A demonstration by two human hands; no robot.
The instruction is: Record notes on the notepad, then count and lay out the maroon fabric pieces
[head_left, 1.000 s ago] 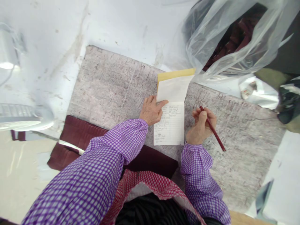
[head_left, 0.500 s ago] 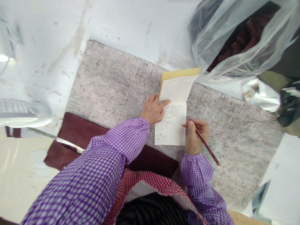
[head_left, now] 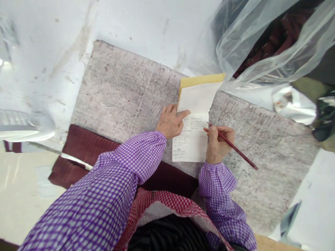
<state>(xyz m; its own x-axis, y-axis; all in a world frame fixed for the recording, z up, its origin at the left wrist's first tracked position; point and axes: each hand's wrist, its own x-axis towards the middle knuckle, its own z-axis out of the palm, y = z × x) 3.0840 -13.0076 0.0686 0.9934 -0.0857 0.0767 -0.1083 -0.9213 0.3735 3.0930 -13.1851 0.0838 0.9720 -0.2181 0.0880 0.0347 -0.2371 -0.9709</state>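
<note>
A small lined notepad [head_left: 190,141] with handwriting lies open on a scratched grey cutting board [head_left: 125,94]; its upper page and yellow cover [head_left: 201,81] are flipped back. My left hand [head_left: 170,122] rests on the pad's left edge, index finger stretched across the fold. My right hand [head_left: 217,143] grips a dark red pencil [head_left: 235,148], whose tip touches the pad's right edge near the top of the written page. Both arms wear purple checked sleeves.
A large clear plastic bag [head_left: 264,45] holding dark red pieces sits at the back right, touching the pad's cover. A dark red leather piece [head_left: 86,148] lies at the board's near left edge. Crumpled plastic and dark items [head_left: 295,103] lie at the right.
My right hand has moved left and lowered the pencil from above the board, so its tip now touches the page. My left hand has stayed on the pad.
</note>
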